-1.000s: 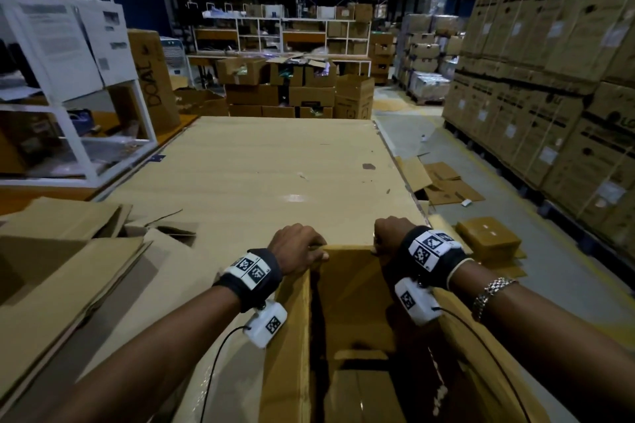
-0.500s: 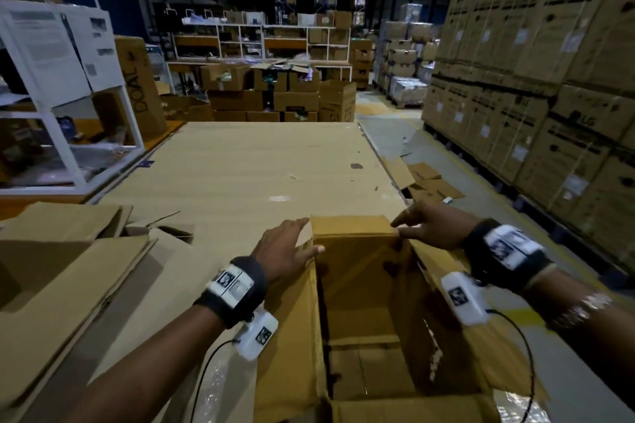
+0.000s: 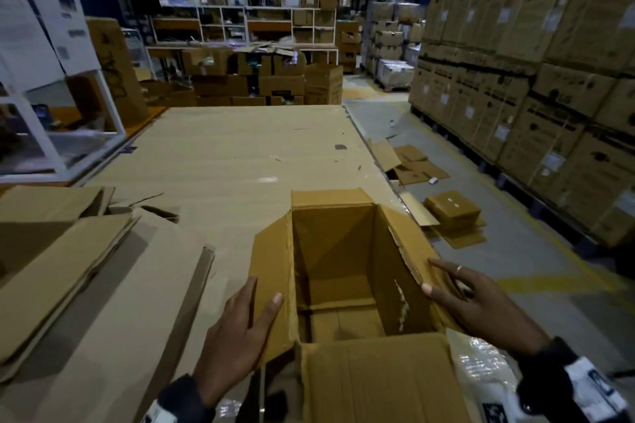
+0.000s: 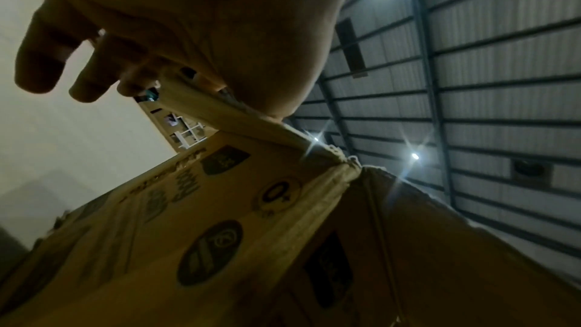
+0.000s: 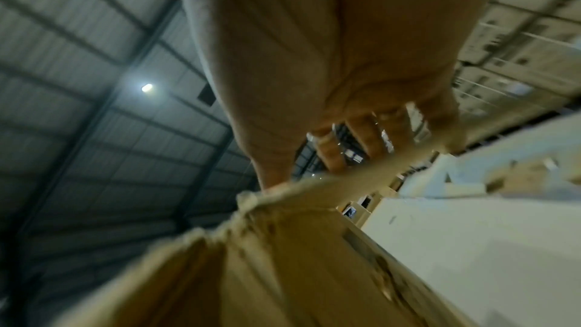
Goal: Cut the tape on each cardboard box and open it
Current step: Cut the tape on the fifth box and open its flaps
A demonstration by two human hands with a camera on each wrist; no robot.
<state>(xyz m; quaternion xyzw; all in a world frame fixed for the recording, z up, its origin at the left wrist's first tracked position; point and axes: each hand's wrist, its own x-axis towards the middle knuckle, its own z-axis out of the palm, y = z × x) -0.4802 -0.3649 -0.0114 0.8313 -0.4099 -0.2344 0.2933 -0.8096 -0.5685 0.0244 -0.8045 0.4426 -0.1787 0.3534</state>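
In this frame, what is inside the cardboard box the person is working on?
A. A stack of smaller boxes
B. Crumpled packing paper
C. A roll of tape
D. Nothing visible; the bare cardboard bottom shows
D: the head view looks straight down into the open cardboard box to its bare bottom flaps, with the left hand and right hand spreading its side flaps.

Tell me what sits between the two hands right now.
In the head view, the open cardboard box lies between them: the left hand lies on its left flap, the right hand on its right flap.
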